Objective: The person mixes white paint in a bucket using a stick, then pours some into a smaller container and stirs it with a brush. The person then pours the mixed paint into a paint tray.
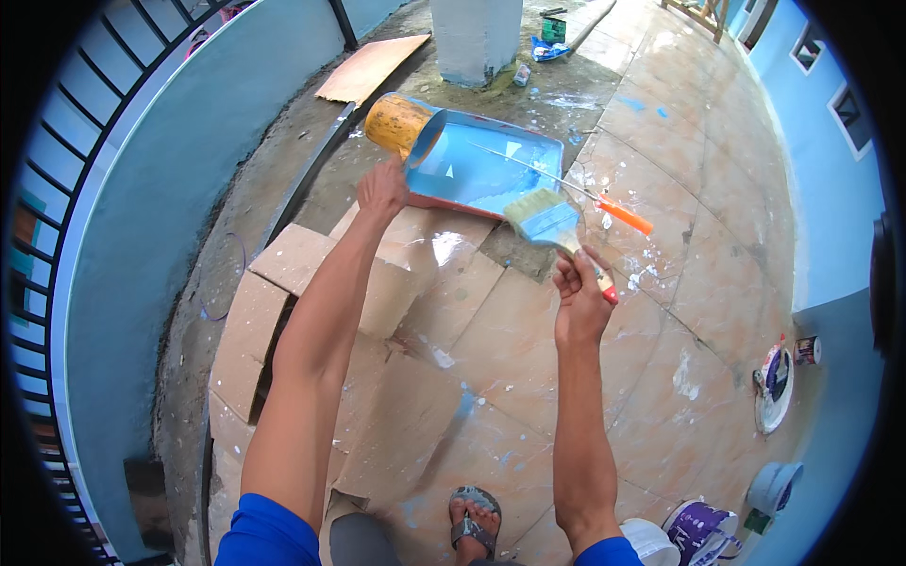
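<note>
My left hand [382, 189] grips a yellow, paint-stained container [394, 121], tilted on its side over a tray of light blue paint [472, 160]. My right hand [583, 292] is closed on the handle of a wide paintbrush [552, 222], its pale bristles raised near the tray's right front. A roller frame with an orange handle [623, 213] lies across the tray's right side. Below the tray are cardboard pieces [406, 424] spotted with paint.
A blue wall with black railing [113, 302] runs along my left. A pillar [472, 38], a board [368, 66] and small cans [553, 28] stand or lie beyond the tray. Buckets [698, 528] and containers [774, 387] line the right wall over paint-splashed tiles [708, 283].
</note>
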Demonstrator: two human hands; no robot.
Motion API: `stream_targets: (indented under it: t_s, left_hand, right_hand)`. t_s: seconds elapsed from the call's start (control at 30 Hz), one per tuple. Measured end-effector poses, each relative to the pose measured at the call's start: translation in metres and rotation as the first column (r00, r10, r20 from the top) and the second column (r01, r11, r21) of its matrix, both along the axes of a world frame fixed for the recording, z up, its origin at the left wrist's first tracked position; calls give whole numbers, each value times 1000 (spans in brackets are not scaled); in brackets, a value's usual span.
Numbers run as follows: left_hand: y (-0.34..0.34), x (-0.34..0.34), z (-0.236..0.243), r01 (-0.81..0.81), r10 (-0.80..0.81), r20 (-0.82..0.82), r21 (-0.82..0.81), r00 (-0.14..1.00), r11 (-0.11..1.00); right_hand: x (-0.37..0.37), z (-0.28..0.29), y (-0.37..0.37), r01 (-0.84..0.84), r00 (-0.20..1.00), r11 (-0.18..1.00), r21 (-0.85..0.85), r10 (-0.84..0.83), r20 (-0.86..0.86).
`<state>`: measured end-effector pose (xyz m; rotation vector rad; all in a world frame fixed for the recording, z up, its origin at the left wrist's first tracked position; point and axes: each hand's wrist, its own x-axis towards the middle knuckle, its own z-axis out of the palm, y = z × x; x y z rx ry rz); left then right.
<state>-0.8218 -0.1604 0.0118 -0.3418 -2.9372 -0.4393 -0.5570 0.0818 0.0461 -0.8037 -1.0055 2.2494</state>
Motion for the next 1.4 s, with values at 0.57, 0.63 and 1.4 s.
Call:
stream_targets:
  t_s: [0.57, 0.63, 1.4]
  left_hand:
    - [3, -5, 35, -5, -176, -532, -321, 828, 947]
    - [8, 6, 59, 42, -169, -549, -237, 819, 971]
    - [2, 39, -10, 67, -107, -241, -169, 965, 983]
  right_hand:
    - [-38, 55, 7, 73, 992, 879, 472, -15, -126]
    - [-56, 67, 7, 132, 982, 767, 628, -15, -188]
    - [-124, -58, 12, 14, 997, 246, 969, 73, -32]
